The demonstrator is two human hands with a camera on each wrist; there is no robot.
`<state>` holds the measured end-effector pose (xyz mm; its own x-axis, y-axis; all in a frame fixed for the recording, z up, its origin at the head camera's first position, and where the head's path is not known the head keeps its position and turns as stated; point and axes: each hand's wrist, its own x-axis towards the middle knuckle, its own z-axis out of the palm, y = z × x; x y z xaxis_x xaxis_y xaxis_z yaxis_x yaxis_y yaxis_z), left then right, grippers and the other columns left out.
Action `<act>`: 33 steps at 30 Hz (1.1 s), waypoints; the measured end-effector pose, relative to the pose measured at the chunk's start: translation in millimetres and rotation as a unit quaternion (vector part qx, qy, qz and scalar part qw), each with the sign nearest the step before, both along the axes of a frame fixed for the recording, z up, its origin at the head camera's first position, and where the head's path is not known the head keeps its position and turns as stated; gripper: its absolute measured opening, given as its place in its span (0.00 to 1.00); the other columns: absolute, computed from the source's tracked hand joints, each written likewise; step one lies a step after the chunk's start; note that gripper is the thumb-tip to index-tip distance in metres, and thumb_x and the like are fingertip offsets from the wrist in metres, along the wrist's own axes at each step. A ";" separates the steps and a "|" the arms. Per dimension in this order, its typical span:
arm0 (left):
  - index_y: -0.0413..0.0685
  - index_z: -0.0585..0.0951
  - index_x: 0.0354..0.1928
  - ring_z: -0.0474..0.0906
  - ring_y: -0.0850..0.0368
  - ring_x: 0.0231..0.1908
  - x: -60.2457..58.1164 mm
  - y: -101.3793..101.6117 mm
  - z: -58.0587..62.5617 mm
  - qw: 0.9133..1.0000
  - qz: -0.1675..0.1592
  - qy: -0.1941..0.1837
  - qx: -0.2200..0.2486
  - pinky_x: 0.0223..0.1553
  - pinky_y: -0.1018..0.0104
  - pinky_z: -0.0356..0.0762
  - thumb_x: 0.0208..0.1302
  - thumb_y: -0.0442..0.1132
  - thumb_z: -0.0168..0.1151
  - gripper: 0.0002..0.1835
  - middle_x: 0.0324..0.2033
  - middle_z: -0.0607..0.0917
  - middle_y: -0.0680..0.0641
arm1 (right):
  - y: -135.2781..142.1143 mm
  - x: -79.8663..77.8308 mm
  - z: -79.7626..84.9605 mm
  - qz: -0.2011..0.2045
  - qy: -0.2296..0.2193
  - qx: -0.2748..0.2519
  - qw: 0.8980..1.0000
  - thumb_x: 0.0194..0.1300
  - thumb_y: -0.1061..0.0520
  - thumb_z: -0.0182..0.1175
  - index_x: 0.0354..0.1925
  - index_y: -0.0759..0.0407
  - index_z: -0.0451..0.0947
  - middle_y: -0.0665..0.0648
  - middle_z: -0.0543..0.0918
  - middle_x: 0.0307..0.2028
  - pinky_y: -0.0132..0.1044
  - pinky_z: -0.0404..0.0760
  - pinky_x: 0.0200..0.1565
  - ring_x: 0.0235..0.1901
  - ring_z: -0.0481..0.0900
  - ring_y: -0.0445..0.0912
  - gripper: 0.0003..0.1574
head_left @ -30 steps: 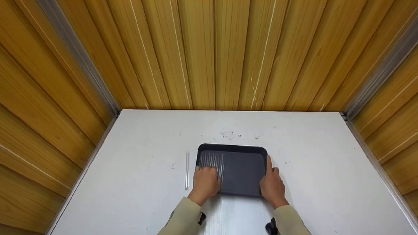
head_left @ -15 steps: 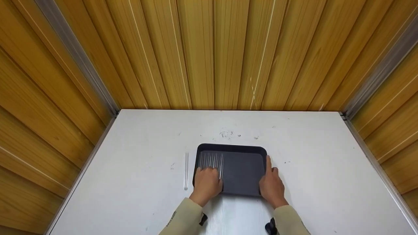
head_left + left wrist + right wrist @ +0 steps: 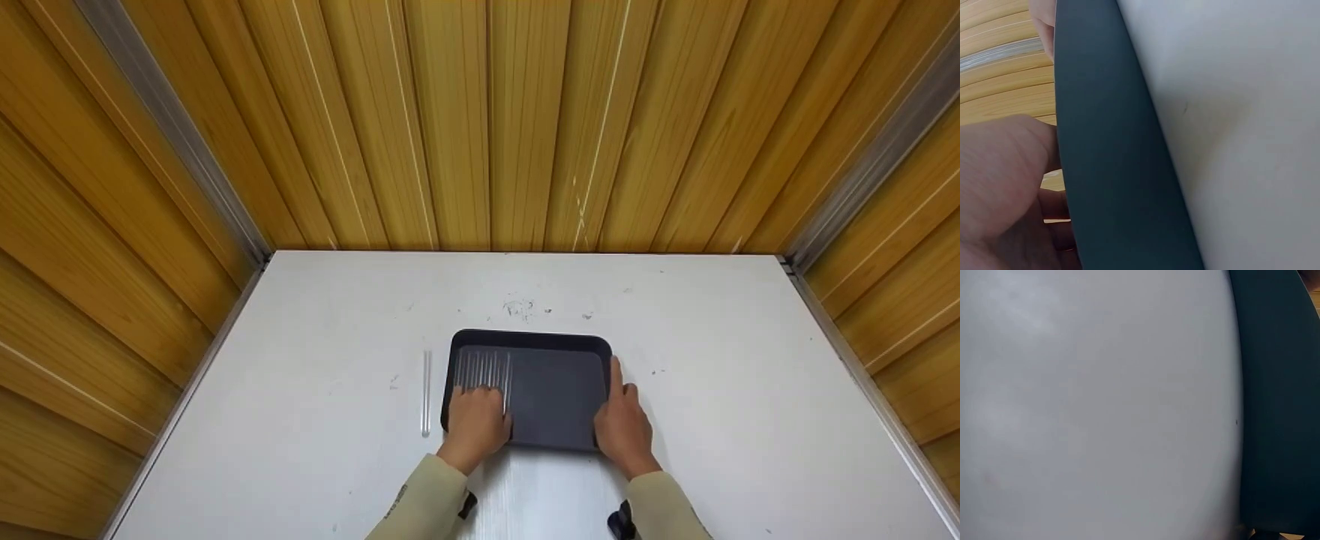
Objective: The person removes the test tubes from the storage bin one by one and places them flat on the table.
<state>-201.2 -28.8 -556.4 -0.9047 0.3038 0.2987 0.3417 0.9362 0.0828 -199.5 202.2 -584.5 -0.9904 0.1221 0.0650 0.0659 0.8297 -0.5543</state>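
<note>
A dark grey rectangular tray [image 3: 559, 397] lies on the white table, with several clear rods [image 3: 484, 367] side by side in its left part. My left hand [image 3: 478, 424] reaches over the near wall, fingers bent down over the near ends of the rods; its fingertips are hidden. In the left wrist view the same hand [image 3: 1005, 180] is behind the tray's outer wall [image 3: 1112, 140]. My right hand [image 3: 624, 431] grips the tray's right wall near the front corner, thumb inside, index finger straight along the rim. The right wrist view shows mostly tabletop beside the tray wall [image 3: 1280, 399].
One more clear rod [image 3: 427, 394] lies on the table just left of the tray, roughly parallel to its side. The table [image 3: 337, 450] has small dark marks beyond the tray. Wood-patterned panels [image 3: 517, 127] stand along the back and both sides.
My left hand has shifted slightly to the right over the rods in the tray. My right hand and the tray stay put, and the loose rod has not moved.
</note>
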 end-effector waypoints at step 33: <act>0.50 0.74 0.17 0.73 0.54 0.17 -3.0 11.5 -0.2 0.999 0.020 -0.037 -0.028 0.39 0.52 0.73 0.52 0.49 0.68 0.16 0.15 0.79 0.50 | -0.4 0.8 0.6 -0.002 -0.007 -0.004 1.000 0.67 0.67 0.43 0.76 0.57 0.38 0.72 0.70 0.48 0.39 0.66 0.24 0.23 0.70 0.48 0.44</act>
<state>-204.2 -17.2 -556.6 -0.9353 0.2807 0.2152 0.2984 0.9529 0.0539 -198.7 201.7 -583.9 -0.9906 0.1272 0.0510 0.0770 0.8244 -0.5607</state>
